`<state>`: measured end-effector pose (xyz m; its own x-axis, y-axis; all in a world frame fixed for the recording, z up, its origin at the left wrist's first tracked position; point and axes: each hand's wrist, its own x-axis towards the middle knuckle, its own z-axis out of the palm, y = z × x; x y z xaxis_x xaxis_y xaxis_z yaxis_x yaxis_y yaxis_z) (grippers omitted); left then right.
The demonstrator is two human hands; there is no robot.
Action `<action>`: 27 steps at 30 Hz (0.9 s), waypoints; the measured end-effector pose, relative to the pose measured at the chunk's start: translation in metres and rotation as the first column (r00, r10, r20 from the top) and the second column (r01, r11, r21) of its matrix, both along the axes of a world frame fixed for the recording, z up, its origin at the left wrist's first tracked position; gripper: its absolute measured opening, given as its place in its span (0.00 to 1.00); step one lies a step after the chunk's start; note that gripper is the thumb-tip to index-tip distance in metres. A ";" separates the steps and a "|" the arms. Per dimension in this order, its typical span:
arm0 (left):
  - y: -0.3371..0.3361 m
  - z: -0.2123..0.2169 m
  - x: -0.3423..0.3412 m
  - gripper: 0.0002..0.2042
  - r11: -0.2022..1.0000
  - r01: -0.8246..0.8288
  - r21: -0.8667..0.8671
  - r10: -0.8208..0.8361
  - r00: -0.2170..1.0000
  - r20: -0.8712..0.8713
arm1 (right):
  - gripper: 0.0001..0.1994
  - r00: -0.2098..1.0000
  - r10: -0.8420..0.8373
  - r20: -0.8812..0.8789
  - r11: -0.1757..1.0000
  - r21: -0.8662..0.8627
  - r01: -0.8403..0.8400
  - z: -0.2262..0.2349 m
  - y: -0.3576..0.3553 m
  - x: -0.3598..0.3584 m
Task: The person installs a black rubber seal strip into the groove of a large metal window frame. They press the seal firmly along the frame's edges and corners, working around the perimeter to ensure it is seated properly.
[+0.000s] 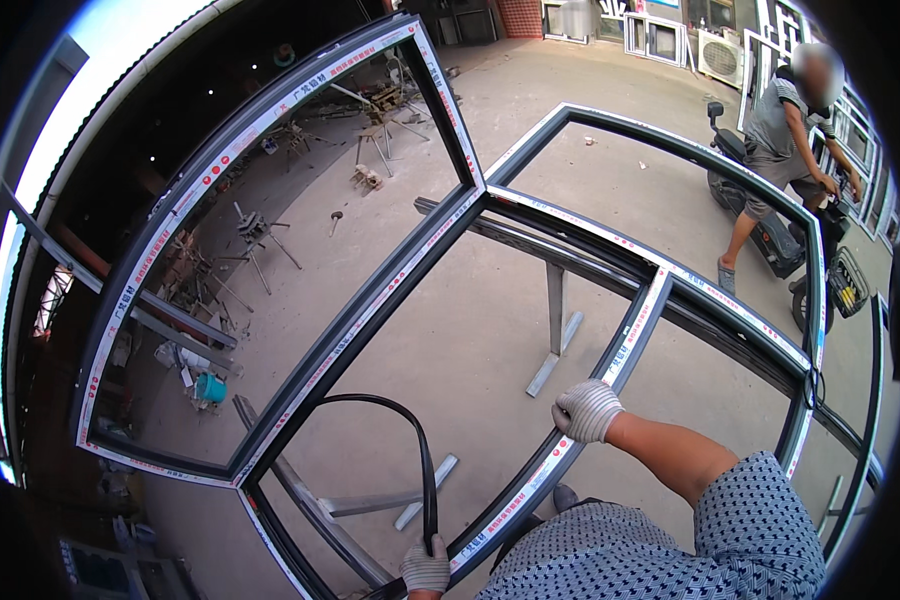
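A large window frame (620,345) of dark profiles, covered with printed white protective tape, spreads out in front of me. It is divided into several openings. My left hand (427,568), in a pale knitted glove, is closed on a black rubber sealing strip (428,465) beside the near bar. From there the strip rises and loops left to the long side bar of the same opening. My right hand (587,410), gloved too, is closed at the inner edge of the near bar, its curled fingers against it. Their tips are hidden.
Metal supports (556,310) stand under the frame. Tripod stands (255,235) and a turquoise bucket (211,388) are at the left. On the right, another person (792,125) holds a scooter (770,235); more frames (865,150) lean behind.
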<state>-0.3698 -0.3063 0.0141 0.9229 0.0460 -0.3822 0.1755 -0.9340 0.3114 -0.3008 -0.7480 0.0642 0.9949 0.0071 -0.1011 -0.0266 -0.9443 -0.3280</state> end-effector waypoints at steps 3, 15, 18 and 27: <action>0.000 -0.001 -0.006 0.24 0.996 0.047 0.069 -0.056 0.989 0.139 | 0.17 1.000 0.026 -0.017 1.000 -0.013 -0.026 0.003 0.003 0.000; -0.012 0.013 0.001 0.27 0.999 0.018 0.047 -0.020 0.999 0.045 | 0.17 0.999 -0.035 -0.036 0.995 -0.092 0.032 0.006 0.003 -0.001; -0.012 0.012 -0.001 0.27 1.000 0.008 0.005 -0.008 0.997 0.080 | 0.18 0.999 -0.017 -0.038 0.995 -0.096 0.013 0.006 0.004 0.001; -0.008 0.018 -0.003 0.26 0.998 0.069 0.012 -0.070 0.987 0.144 | 0.16 0.998 -0.017 0.053 0.997 -0.079 0.021 -0.004 0.009 -0.002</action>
